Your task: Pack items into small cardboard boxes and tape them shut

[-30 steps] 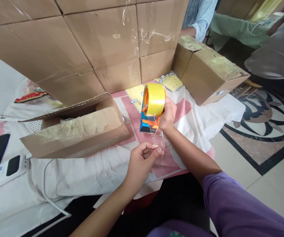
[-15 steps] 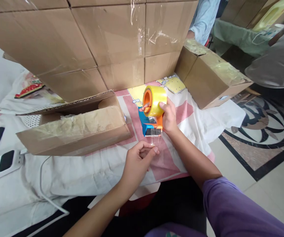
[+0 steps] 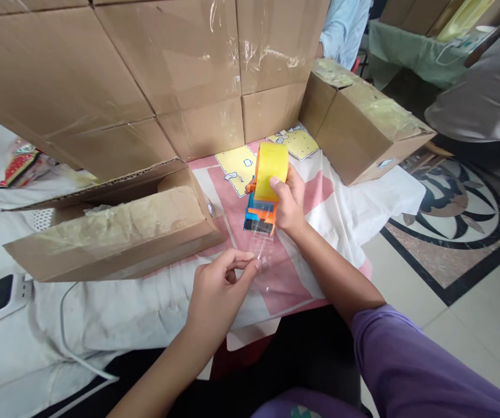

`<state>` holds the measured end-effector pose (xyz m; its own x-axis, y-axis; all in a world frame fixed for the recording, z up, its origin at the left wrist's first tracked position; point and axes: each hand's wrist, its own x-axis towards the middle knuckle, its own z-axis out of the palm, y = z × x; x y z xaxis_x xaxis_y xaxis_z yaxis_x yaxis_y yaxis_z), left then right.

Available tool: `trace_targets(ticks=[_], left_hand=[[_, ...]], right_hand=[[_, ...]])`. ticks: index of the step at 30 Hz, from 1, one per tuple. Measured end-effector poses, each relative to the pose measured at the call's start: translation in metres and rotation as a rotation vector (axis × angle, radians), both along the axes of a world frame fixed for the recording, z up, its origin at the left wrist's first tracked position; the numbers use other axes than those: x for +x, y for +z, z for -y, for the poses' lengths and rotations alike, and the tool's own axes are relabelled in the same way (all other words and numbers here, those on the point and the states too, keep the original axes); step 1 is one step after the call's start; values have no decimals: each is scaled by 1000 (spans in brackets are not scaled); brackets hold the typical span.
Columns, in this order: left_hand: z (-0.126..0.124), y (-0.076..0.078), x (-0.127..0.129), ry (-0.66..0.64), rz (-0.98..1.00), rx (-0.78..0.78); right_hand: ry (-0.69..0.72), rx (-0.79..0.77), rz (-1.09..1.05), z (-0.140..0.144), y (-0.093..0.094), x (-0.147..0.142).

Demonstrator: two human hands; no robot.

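Holding a tape dispenser (image 3: 262,200) upright above the worktop (image 3: 180,302), the right hand (image 3: 289,203) wraps its grip around the handle side, thumb lying against the roll, so the cutting end points down toward the left hand (image 3: 219,290).

- Tape roll (image 3: 271,164): yellow, mounted on an orange and blue frame, edge-on to the viewer.
- Tape strip (image 3: 262,255): clear, glossy, drawn from the dispenser's lower end; the left hand's thumb and forefinger are pressed together on its free end, which appears to keep the strip taut and off the cloth.
- Open box (image 3: 115,232): brown cardboard, lying just left of the hands, a flap raised, crinkled clear wrap showing at its top.
- Stacked boxes (image 3: 167,64): a wall of taped cartons behind.
- Closed box (image 3: 363,130): taped over, set right of the dispenser.
- Cloth (image 3: 345,203): white with pink and yellow print, covering the worktop.
- A sleeve (image 3: 341,29) of another person, far side.
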<state>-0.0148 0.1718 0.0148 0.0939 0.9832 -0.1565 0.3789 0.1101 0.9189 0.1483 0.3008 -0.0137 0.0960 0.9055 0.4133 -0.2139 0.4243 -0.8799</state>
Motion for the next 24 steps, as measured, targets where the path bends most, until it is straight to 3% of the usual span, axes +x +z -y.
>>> trace_targets(ticks=[4, 13, 18, 24], left_hand=[[-5, 1, -8, 1, -12, -32], [-21, -37, -9, -17, 62, -52], [-24, -33, -10, -65, 50, 3], [-25, -17, -16, -110, 67, 6]], right_hand=[[-28, 11, -5, -2, 1, -2], [-19, -85, -52, 3, 1, -10], [-15, -114, -105, 3, 1, -11], [-46, -72, -42, 0, -4, -8]])
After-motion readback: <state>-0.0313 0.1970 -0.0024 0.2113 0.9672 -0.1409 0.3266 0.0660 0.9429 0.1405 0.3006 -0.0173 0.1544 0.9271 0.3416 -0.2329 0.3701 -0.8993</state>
